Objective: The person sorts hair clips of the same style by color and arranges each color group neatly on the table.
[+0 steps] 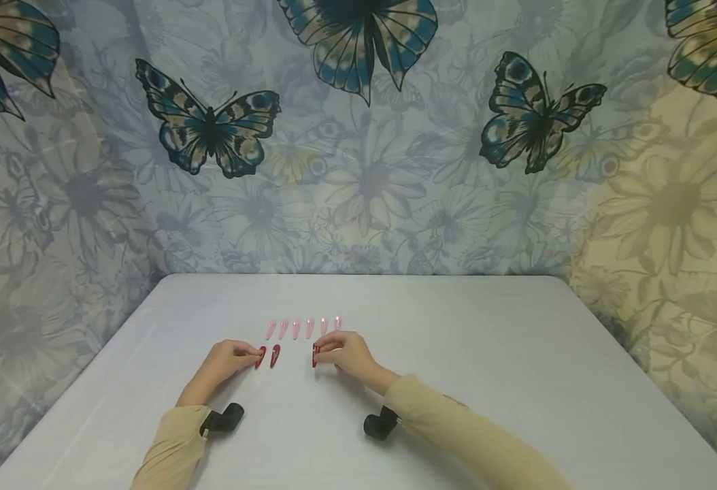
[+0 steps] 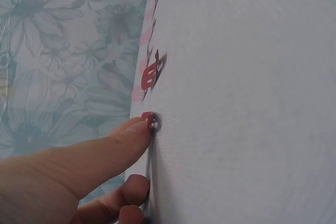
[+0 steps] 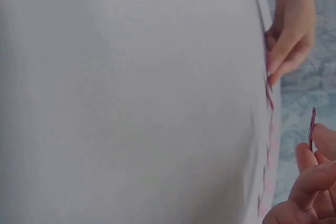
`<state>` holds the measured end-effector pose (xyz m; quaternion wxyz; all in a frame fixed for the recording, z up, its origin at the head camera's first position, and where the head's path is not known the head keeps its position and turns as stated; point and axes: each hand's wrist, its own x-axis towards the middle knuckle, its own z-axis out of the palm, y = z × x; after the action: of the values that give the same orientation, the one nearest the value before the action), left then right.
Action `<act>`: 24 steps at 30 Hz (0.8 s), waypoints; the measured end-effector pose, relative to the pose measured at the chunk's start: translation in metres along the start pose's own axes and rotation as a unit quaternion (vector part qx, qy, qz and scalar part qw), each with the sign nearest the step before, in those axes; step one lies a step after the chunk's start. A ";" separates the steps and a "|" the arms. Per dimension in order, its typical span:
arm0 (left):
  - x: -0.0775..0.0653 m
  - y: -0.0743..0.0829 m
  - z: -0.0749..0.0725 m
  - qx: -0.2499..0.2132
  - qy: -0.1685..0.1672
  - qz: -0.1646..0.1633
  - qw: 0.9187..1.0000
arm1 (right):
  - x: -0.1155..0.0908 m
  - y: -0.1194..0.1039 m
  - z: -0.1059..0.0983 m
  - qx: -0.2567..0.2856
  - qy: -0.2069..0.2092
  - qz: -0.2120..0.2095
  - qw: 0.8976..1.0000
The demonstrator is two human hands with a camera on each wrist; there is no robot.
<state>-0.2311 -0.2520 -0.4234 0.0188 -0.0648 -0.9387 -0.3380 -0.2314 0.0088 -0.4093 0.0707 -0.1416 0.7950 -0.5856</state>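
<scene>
My left hand [image 1: 225,361] pinches a red snap hair clip [image 1: 261,356] at the left end of the lower row, thumb and fingertip on it at the table surface. Just right of it lies a second red hair clip [image 1: 275,355], apart from the hand. A further red hair clip [image 1: 315,356] stands upright between the thumb and fingers of my right hand [image 1: 351,355]; the right wrist view shows this thin clip [image 3: 312,127] edge-on, raised off the table. Above both hands, several pink hair clips [image 1: 296,329] form a row.
The white table [image 1: 487,354] reaches back to a cloth backdrop [image 1: 371,224] printed with butterflies and flowers. A black wrist camera [image 1: 226,418] sits on the left wrist, and another black camera [image 1: 380,423] on the right.
</scene>
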 end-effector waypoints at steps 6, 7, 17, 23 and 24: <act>0.001 -0.001 0.000 0.001 0.004 0.000 1.000 | 0.010 0.000 0.017 0.009 0.012 -0.016 1.000; 0.001 -0.001 0.000 0.001 0.003 -0.001 1.000 | 0.012 0.000 0.021 0.007 0.014 -0.016 1.000; 0.001 0.001 0.000 0.000 -0.002 -0.008 1.000 | 0.024 -0.003 0.041 -0.015 0.043 -0.019 0.999; 0.001 0.000 -0.001 -0.004 -0.005 -0.017 1.000 | 0.030 0.002 0.048 -0.027 0.055 -0.009 0.998; 0.001 0.000 -0.001 -0.004 -0.006 -0.016 1.000 | 0.031 0.003 0.049 -0.030 0.055 -0.008 0.998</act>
<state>-0.2326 -0.2526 -0.4226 0.0081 -0.0520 -0.9385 -0.3412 -0.2474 -0.0450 -0.4251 0.0179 -0.1170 0.8140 -0.5687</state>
